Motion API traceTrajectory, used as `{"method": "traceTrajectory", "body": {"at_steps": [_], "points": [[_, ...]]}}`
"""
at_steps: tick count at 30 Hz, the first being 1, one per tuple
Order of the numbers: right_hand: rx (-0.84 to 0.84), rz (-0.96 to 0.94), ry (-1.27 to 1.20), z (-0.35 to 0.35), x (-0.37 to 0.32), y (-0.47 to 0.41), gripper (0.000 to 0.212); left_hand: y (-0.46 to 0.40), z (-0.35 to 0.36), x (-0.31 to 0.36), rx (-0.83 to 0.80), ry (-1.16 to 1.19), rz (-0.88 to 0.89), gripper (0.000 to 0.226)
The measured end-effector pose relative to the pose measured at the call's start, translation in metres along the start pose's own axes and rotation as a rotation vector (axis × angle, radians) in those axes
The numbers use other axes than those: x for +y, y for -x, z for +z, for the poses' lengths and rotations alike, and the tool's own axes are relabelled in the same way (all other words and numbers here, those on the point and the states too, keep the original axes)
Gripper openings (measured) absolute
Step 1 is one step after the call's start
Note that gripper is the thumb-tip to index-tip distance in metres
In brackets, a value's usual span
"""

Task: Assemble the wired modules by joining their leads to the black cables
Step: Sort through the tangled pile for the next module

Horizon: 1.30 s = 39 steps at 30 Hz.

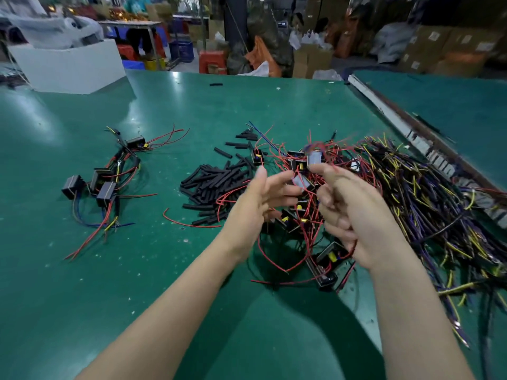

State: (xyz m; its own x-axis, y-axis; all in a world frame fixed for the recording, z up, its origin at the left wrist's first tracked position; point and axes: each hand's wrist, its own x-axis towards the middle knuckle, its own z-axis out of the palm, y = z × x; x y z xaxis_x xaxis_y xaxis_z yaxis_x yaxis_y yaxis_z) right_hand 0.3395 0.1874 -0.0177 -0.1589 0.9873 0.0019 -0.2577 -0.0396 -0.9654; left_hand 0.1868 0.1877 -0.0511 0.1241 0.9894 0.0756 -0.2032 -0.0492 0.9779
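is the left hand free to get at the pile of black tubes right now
Probably yes: the left hand is open and holds nothing, and the black tubes lie uncovered on the green table just to its left.

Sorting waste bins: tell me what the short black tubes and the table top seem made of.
Short black tubes: probably matte plastic or rubber sleeving; dull, uniform, cut to short lengths. Table top: likely a green rubber or vinyl mat; smooth, semi-gloss, showing soft light reflections and scuffs.
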Motion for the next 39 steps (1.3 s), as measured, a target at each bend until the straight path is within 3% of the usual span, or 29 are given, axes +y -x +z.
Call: {"method": "traceTrajectory", "body": {"at_steps": [3,6,8,10,16,19,22,27,32,36,39], "points": [[-0.097,-0.014,0.194,0.004,0.006,0.0,0.016,-0.002,-0.01,0.008,0.012,0.152,-0.049,0.055],[-0.108,-0.197,0.561,0.01,0.016,0.0,0.008,-0.002,-0.013,0.011,-0.019,0.173,-0.054,0.046],[-0.112,-0.33,0.924,0.013,0.027,0.0,0.019,-0.001,-0.013,0.009,0.008,0.197,-0.007,0.031],[-0.117,-0.396,1.071,0.015,0.033,0.0,0.027,-0.001,-0.014,0.007,0.05,0.24,0.025,0.029],[-0.119,-0.509,0.945,0.016,0.032,-0.002,0.03,-0.001,-0.013,0.012,0.1,0.46,0.074,0.046],[-0.12,-0.541,0.9,0.019,0.032,0.0,0.033,-0.001,-0.014,0.017,0.112,0.531,0.04,0.044],[-0.093,-0.556,0.903,0.014,0.032,-0.001,0.022,-0.001,-0.023,0.023,0.11,0.681,0.008,0.043],[0.098,-0.635,0.821,0.003,0.024,-0.007,0.006,0.0,-0.032,0.03,0.197,0.826,0.029,0.028],[0.324,-0.872,0.711,-0.002,0.006,-0.001,0.015,0.003,-0.03,0.034,0.21,0.774,0.153,0.037],[0.165,-0.717,0.403,0.006,0.001,0.004,0.015,0.005,-0.034,0.045,0.145,0.701,0.295,0.033],[-0.035,-0.599,0.418,0.02,0.006,0.008,0.008,0.01,-0.044,0.052,0.147,0.571,0.374,0.023]]}}
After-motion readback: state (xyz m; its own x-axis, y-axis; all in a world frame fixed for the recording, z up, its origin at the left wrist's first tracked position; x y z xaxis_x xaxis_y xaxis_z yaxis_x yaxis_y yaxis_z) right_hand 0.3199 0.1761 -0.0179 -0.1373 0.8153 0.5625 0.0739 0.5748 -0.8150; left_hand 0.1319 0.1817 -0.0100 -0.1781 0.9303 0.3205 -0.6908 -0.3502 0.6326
